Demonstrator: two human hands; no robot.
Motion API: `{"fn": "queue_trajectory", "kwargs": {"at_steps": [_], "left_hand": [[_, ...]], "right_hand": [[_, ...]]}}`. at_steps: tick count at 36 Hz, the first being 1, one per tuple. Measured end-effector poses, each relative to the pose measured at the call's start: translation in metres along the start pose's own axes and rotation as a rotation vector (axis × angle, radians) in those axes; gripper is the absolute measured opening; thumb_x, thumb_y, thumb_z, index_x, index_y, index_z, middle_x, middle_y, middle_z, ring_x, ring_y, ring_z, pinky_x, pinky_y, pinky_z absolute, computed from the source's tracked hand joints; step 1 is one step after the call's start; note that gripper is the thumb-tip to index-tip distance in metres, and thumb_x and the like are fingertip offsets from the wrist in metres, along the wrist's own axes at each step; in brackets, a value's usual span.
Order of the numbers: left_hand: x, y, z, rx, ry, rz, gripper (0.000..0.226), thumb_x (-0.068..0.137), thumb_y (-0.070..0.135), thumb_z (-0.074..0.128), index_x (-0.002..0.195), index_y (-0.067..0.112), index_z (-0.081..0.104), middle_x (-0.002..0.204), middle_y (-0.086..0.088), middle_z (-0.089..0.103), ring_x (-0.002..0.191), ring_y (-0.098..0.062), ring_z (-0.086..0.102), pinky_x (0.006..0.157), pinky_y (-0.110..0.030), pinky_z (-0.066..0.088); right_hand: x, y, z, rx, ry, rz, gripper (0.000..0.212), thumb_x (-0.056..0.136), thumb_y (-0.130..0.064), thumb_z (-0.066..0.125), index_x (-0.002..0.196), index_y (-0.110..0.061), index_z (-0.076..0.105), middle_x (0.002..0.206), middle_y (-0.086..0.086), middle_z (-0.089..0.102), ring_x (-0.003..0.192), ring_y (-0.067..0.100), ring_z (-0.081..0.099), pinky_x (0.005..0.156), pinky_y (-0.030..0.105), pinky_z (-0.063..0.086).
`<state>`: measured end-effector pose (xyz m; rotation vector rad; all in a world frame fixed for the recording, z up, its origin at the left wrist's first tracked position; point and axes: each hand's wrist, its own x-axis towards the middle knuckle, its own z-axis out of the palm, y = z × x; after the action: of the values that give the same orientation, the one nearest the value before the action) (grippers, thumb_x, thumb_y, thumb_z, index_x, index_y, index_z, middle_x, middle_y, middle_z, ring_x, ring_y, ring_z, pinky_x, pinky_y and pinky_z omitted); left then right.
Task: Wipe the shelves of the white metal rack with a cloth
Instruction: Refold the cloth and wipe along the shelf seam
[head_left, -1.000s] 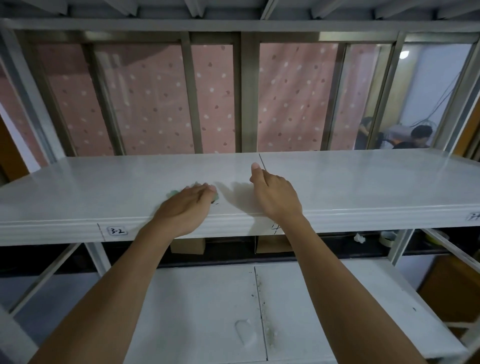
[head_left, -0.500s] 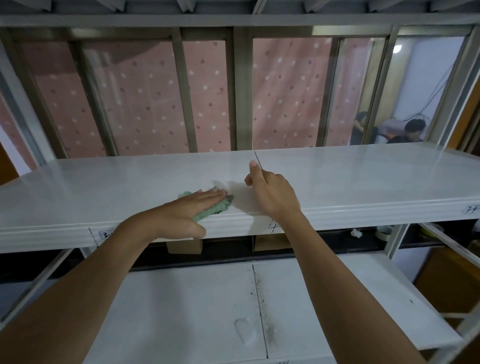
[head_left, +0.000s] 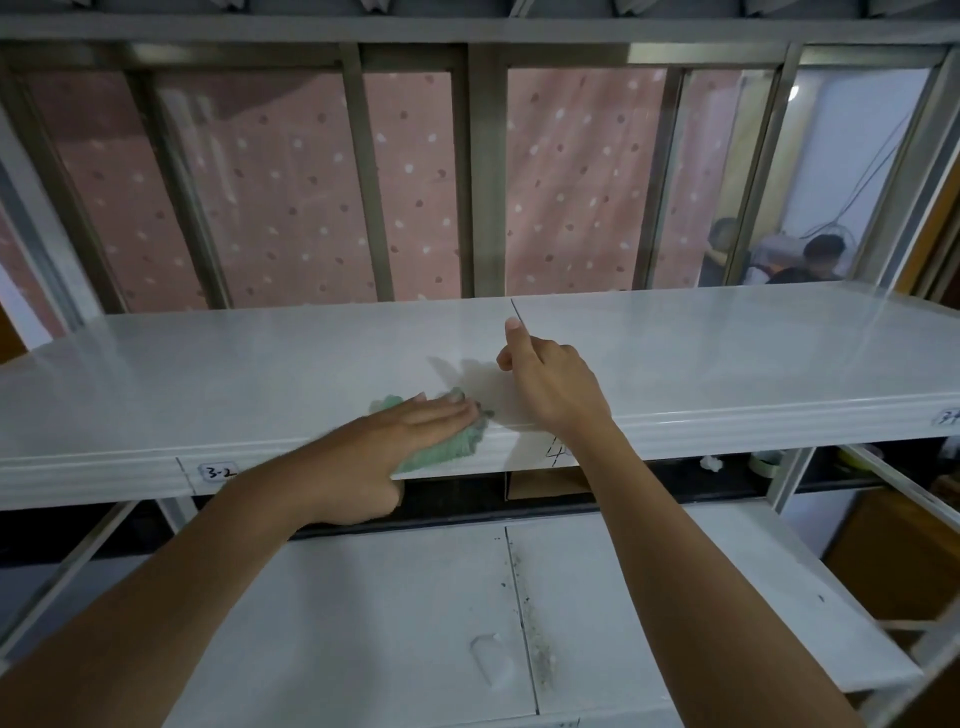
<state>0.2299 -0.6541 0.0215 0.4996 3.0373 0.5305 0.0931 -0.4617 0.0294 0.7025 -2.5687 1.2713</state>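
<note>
The white metal rack has an upper shelf (head_left: 260, 374) at chest height and a lower shelf (head_left: 389, 623) beneath it. A green cloth (head_left: 452, 449) lies over the upper shelf's front edge, near the middle seam. My left hand (head_left: 395, 447) presses flat on the cloth, fingers pointing right, thumb hanging below the lip. My right hand (head_left: 545, 379) rests on the upper shelf just right of the seam, fingers loosely curled, index finger stretched toward the back. It holds nothing.
Grit and dirt (head_left: 535, 639) lie along the lower shelf's seam. Cardboard boxes (head_left: 545, 486) sit behind the rack under the upper shelf. A barred window (head_left: 483, 182) with pink dotted curtain backs the rack. People (head_left: 810, 260) sit beyond at the right.
My left hand has turned flat and slid the cloth forward to the shelf's front lip, so more green cloth shows. My right hand stayed near the seam, with its fingers lifting slightly.
</note>
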Motion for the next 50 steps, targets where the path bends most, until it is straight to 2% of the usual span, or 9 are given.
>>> {"fn": "queue_trajectory", "kwargs": {"at_steps": [6, 18, 22, 26, 28, 30, 38, 42, 50], "left_hand": [[-0.011, -0.004, -0.001, 0.003, -0.034, 0.059, 0.116, 0.071, -0.019, 0.039, 0.159, 0.050, 0.008, 0.171, 0.028, 0.003, 0.158, 0.006, -0.003, 0.134, -0.037, 0.002], [-0.012, 0.007, 0.018, 0.030, 0.032, 0.161, 0.115, 0.068, -0.031, 0.037, 0.159, 0.034, 0.010, 0.169, 0.026, 0.006, 0.155, 0.012, -0.004, 0.127, -0.015, -0.003], [-0.014, 0.004, 0.018, 0.057, 0.226, 0.156, 0.108, 0.065, -0.029, 0.038, 0.156, 0.028, 0.038, 0.162, 0.029, 0.025, 0.153, 0.008, 0.021, 0.125, -0.011, 0.011], [-0.019, 0.008, 0.010, 0.257, 0.475, 0.253, 0.078, 0.063, -0.026, 0.048, 0.127, 0.014, 0.067, 0.140, 0.009, 0.052, 0.116, -0.013, 0.054, 0.090, -0.028, 0.054], [-0.020, 0.014, 0.003, 0.308, 0.506, 0.189, 0.062, 0.065, -0.027, 0.052, 0.113, 0.011, 0.060, 0.124, 0.006, 0.042, 0.090, -0.013, 0.048, 0.062, -0.033, 0.050], [-0.020, 0.016, 0.000, 0.341, 0.518, 0.157, 0.054, 0.067, -0.026, 0.054, 0.105, 0.011, 0.052, 0.119, 0.002, 0.036, 0.083, -0.019, 0.047, 0.055, -0.044, 0.049], [-0.025, 0.004, 0.003, 0.422, 0.702, 0.307, 0.023, 0.086, 0.001, 0.030, 0.098, 0.019, 0.038, 0.117, -0.004, 0.036, 0.094, -0.019, 0.046, 0.069, -0.037, 0.055], [-0.029, -0.004, 0.003, 0.357, 0.763, 0.309, 0.020, 0.085, 0.002, 0.038, 0.098, 0.018, 0.036, 0.124, -0.005, 0.035, 0.105, -0.021, 0.048, 0.071, -0.033, 0.056], [-0.043, 0.000, -0.016, 0.255, 0.725, 0.332, 0.043, 0.066, -0.008, 0.043, 0.099, 0.019, 0.032, 0.131, 0.000, 0.031, 0.110, -0.040, 0.053, 0.076, -0.040, 0.048]], "right_hand": [[0.000, 0.000, -0.001, 0.002, -0.027, 0.013, 0.073, 0.098, -0.065, 0.009, 0.096, -0.024, 0.070, 0.107, -0.001, 0.068, 0.098, 0.024, 0.057, 0.090, 0.042, 0.044], [-0.005, -0.003, -0.003, -0.013, -0.008, 0.000, 0.070, 0.100, -0.063, 0.013, 0.098, -0.023, 0.071, 0.106, -0.005, 0.068, 0.098, 0.022, 0.057, 0.087, 0.039, 0.043], [-0.007, -0.005, -0.008, 0.136, -0.050, -0.066, 0.055, 0.103, -0.055, 0.027, 0.105, -0.027, 0.074, 0.111, -0.015, 0.068, 0.107, 0.011, 0.057, 0.086, 0.026, 0.041], [-0.015, -0.010, -0.017, 0.227, -0.185, -0.229, 0.030, 0.102, -0.039, 0.048, 0.113, -0.028, 0.073, 0.117, -0.020, 0.069, 0.111, -0.003, 0.058, 0.088, 0.017, 0.040], [-0.019, -0.014, -0.018, 0.229, -0.289, -0.303, 0.024, 0.099, -0.035, 0.055, 0.117, -0.029, 0.071, 0.116, -0.021, 0.069, 0.111, -0.003, 0.060, 0.096, 0.023, 0.044], [-0.024, -0.021, -0.020, 0.215, -0.428, -0.352, 0.028, 0.097, -0.031, 0.059, 0.124, -0.028, 0.067, 0.120, -0.017, 0.068, 0.113, 0.001, 0.061, 0.101, 0.028, 0.047], [-0.035, -0.044, -0.005, 0.016, -0.538, -0.457, 0.046, 0.086, -0.036, 0.075, 0.128, -0.028, 0.060, 0.114, -0.012, 0.069, 0.098, -0.004, 0.064, 0.084, 0.012, 0.049], [-0.042, -0.053, 0.003, -0.004, -0.544, -0.465, 0.043, 0.084, -0.038, 0.076, 0.124, -0.027, 0.063, 0.112, -0.012, 0.069, 0.098, -0.002, 0.063, 0.083, 0.011, 0.048], [-0.052, -0.085, 0.008, 0.069, -0.492, -0.476, 0.026, 0.074, -0.027, 0.075, 0.087, -0.045, 0.061, 0.087, -0.003, 0.071, 0.083, 0.014, 0.066, 0.084, 0.043, 0.054]]}}
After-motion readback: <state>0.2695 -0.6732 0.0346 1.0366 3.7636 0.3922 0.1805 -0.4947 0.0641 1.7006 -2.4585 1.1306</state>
